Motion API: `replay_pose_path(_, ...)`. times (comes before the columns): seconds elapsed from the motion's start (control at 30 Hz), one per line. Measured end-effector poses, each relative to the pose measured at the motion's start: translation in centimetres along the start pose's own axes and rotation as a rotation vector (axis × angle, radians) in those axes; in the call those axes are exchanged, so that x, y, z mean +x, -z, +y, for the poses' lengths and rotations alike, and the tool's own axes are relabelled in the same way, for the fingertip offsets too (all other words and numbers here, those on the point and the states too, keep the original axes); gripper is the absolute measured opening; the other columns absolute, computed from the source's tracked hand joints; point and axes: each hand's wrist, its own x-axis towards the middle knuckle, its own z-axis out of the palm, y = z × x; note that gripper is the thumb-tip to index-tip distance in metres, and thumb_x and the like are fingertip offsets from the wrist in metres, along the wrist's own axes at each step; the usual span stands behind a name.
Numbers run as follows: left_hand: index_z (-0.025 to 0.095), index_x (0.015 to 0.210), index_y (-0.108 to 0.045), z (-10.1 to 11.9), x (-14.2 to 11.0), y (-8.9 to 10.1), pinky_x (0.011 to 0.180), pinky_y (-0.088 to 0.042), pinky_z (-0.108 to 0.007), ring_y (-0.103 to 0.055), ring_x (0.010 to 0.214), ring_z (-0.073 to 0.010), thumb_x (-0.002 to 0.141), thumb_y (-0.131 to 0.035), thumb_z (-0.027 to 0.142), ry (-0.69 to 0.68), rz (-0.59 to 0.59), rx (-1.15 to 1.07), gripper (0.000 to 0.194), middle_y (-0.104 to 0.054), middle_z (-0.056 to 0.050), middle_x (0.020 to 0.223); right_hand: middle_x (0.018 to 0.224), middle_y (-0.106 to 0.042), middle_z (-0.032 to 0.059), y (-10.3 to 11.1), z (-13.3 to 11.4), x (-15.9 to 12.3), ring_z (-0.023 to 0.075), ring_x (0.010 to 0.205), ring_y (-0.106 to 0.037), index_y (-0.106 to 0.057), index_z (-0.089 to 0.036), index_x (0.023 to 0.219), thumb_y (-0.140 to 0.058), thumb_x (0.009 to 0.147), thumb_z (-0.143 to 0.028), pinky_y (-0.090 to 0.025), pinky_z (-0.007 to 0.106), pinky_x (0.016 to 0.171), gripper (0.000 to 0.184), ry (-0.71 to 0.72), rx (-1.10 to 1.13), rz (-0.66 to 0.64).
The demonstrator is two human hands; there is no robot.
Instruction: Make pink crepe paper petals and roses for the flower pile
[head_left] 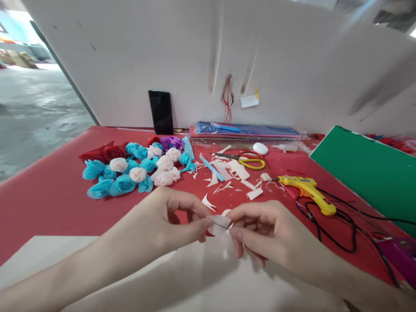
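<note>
Between my two hands is a small piece of pale pink paper [219, 222], with a thin dark line, like a stick or wire, across it. My left hand [183, 219] pinches its left edge between thumb and forefinger. On the right side, my right hand [256, 227] pinches the paper and the end of the thin dark line. Just beyond the hands lie pale paper scraps [238, 169]. Left of them sits a cluster of blue paper roses [123, 185], with pale pink paper roses [165, 162] and red ones [113, 152] among them.
A yellow glue gun [307, 188] with a black cord lies at right, near a green board [367, 169]. Scissors [250, 161] with red and yellow handles rest behind the scraps. A black phone [161, 112] leans on the white panel. White paper [156, 277] covers the near side.
</note>
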Motion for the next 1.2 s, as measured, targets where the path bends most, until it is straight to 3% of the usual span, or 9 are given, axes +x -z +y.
replay_pose_path(0.3, 0.022, 0.06, -0.066, -0.16, 0.17, -0.19, 0.038, -0.035, -0.012, -0.048, 0.045, -0.0075, 0.067, -0.067, 0.032, 0.027, 0.009, -0.131, 0.012, -0.059, 0.006, 0.053, 0.058, -0.059, -0.0032, -0.09, -0.23, 0.0, 0.0024, 0.043, -0.044, -0.065, -0.014, 0.077, -0.055, 0.08, -0.013, -0.037, 0.01, 0.039, 0.01, -0.006, 0.014, 0.032)
replay_pose_path(0.6, 0.022, 0.059, -0.065, -0.14, 0.47, -0.32, 0.039, -0.038, -0.011, -0.048, 0.044, -0.0063, 0.071, -0.064, 0.032, 0.038, 0.015, -0.204, 0.016, -0.058, 0.006, 0.051, 0.057, -0.059, -0.0036, -0.2, -0.34, 0.27, 0.0015, 0.04, -0.042, -0.064, -0.014, 0.077, -0.056, 0.08, -0.014, -0.037, 0.01, 0.038, 0.009, -0.042, 0.023, 0.05)
replay_pose_path(1.2, 0.02, 0.056, -0.063, 0.3, 0.0, -0.46, 0.041, -0.037, -0.017, -0.047, 0.043, -0.0081, 0.069, -0.064, 0.034, 0.09, 0.046, -0.16, 0.019, -0.057, 0.005, 0.049, 0.057, -0.057, -0.0038, 0.05, -0.18, 0.08, 0.0026, 0.042, -0.043, -0.064, -0.014, 0.079, -0.058, 0.079, -0.017, -0.038, 0.01, 0.037, 0.007, -0.074, 0.038, 0.037)
